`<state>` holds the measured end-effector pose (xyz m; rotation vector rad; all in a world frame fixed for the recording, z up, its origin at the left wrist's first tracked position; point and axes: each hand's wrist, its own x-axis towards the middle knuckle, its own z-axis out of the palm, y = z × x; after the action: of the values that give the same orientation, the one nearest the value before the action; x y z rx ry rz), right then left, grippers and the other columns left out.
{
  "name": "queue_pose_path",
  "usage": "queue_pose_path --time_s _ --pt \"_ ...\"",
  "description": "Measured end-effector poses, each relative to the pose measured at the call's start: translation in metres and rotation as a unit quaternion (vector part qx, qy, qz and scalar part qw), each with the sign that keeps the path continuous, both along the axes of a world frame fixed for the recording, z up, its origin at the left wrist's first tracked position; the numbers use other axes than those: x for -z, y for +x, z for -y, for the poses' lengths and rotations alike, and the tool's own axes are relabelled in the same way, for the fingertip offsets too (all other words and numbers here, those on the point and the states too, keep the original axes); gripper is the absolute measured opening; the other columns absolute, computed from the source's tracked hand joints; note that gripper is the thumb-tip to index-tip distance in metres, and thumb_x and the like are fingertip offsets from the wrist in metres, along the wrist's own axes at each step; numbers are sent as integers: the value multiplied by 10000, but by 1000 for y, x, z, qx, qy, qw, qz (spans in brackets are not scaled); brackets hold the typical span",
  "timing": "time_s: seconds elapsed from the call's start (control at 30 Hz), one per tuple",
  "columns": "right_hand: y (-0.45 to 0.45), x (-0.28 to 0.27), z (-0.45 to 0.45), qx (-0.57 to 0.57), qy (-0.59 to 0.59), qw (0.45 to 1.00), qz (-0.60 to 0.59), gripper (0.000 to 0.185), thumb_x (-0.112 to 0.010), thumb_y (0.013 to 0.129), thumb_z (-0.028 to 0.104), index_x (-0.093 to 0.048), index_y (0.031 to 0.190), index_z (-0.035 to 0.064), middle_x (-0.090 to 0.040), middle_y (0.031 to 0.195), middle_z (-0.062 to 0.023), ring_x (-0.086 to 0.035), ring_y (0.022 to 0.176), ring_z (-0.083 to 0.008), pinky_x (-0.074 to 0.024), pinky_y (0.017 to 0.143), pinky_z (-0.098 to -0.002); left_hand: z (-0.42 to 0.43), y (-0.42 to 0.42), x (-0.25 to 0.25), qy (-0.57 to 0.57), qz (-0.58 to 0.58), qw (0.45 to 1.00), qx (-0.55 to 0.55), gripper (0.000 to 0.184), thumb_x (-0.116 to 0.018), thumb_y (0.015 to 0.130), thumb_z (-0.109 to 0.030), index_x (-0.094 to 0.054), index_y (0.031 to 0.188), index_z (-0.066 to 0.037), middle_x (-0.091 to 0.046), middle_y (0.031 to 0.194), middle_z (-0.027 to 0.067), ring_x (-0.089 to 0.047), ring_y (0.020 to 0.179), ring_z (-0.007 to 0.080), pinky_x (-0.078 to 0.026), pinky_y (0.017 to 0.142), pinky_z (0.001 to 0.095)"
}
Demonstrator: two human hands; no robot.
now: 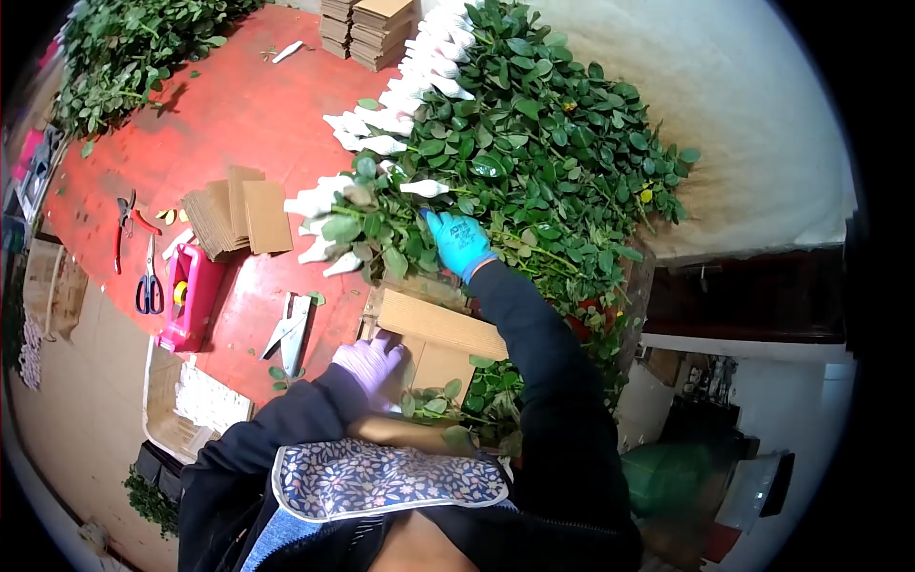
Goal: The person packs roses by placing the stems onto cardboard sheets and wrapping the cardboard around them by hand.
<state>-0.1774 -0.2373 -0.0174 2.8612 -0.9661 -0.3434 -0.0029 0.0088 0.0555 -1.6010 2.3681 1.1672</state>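
At the centre of the head view, just above the middle, the right hand (459, 240), in a blue glove, reaches toward 11 o'clock into the lower edge of a leafy pile (562, 143). Its fingers are partly bent among the stems and touch them; whether they close on any stem cannot be told. The pile spreads from the centre toward 1 o'clock, and white sleeves (419, 95) line its left edge. Just to the hand's left is a bunch of stems (367, 227), its white-sleeved ends pointing toward 9 o'clock.

Toward 7 o'clock from the centre, the left hand (370, 364), in a purple glove, is at the left side of a piece of cardboard (438, 370). Its fingers are slightly spread and blurred, and their grip cannot be told. A ridged cardboard strip (443, 322) lies above that piece, and leafy sprigs (491, 386) lie beside it.

On the red table (257, 95), a stapler (289, 334) lies between 8 and 9 o'clock. At 9 o'clock are a pink dispenser (193, 300) and scissors (150, 286), with red-handled pruners (127, 224) just above the scissors. Cardboard pieces (238, 214) fan out between 9 and 10 o'clock; cardboard stacks (372, 33) stand near 11 o'clock.
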Motion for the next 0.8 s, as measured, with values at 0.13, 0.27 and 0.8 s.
queue_pose_path --time_s 0.13,0.27,0.8 --pt "11 -37 10 13 109 994 5 501 -615 837 63 -515 1328 52 -655 964 -176 -662 864 -346 -538 730 -440 -1 1 0 -4 4 1000 3 964 -858 609 -468 -450 1411 -121 -431 1410 213 -616 1037 373 -538 818 459" --pt "14 -103 6 15 138 990 6 614 -698 713 23 -537 1303 73 -670 986 -197 -662 844 -384 -537 728 -464 -3 1 7 -13 -4 1000 -1 958 -865 599 -453 -462 1401 -120 -424 1419 211 -626 1023 377 -543 815 467" --pt "0 -325 31 -38 -195 979 42 843 -788 704 101 -409 1456 113 -583 1246 -197 -594 1079 -384 -498 894 -441 -1 -1 23 -11 26 999 20 1020 -868 597 -492 -426 1447 -140 -421 1430 214 -625 1062 369 -538 845 465"
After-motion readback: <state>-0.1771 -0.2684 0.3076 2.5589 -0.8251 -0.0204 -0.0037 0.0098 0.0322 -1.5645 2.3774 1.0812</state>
